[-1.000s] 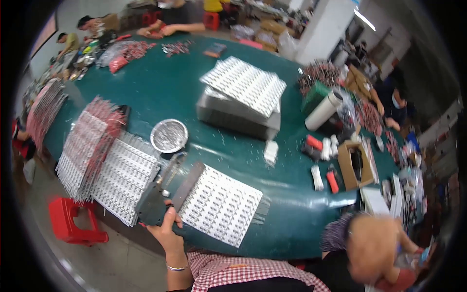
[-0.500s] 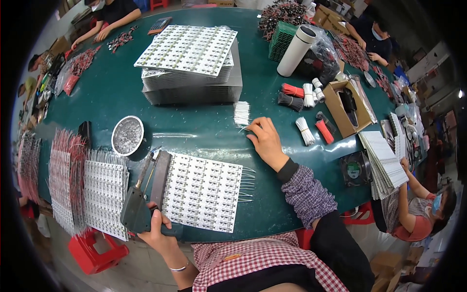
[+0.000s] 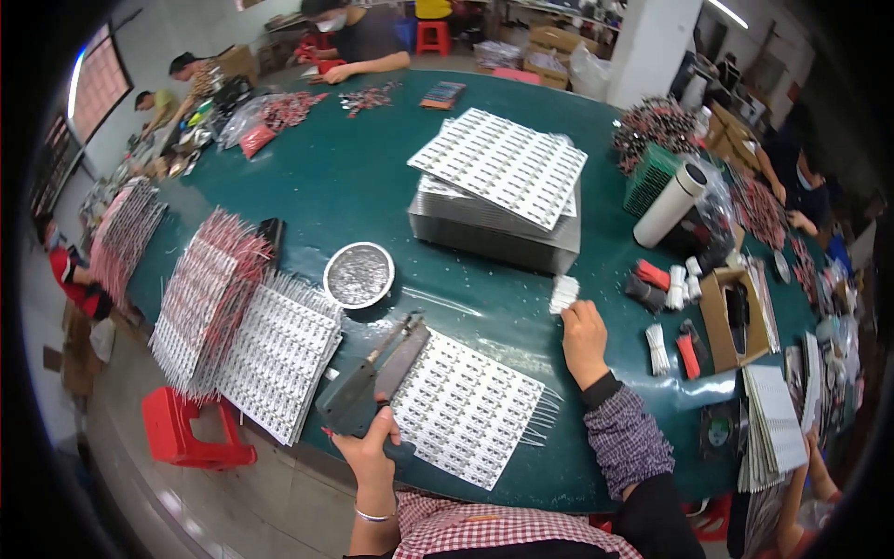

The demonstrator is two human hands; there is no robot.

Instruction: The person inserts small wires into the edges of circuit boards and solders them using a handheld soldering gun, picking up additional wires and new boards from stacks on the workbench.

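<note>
My left hand [image 3: 371, 453] is closed round the handle of a dark green soldering gun [image 3: 348, 401], its tip pointing away from me. Beside the gun, a grey bar [image 3: 401, 366] lies along the left edge of a white circuit-board panel [image 3: 470, 405]. Several white wires [image 3: 542, 416] stick out from that panel's right edge. Farther right, my right hand [image 3: 584, 341] is closed, fingers curled at the near end of a small pile of short white wires [image 3: 563, 293]. Its fingertips are partly hidden.
Beyond the gun sits a white-rimmed bowl [image 3: 390, 281] of silvery material. A tall board stack [image 3: 498, 168] stands behind. Wired panels [image 3: 279, 359] lean at left above a red stool [image 3: 197, 433]. Wire bundles [image 3: 657, 349], a flask [image 3: 670, 205] and a cardboard box [image 3: 717, 303] are at right. Co-workers sit around.
The whole view has swung, shifting the table's things rightward and down. My right hand's fingers, earlier stretched in a pinch at the wires, now look more curled. My left hand keeps the soldering gun.
</note>
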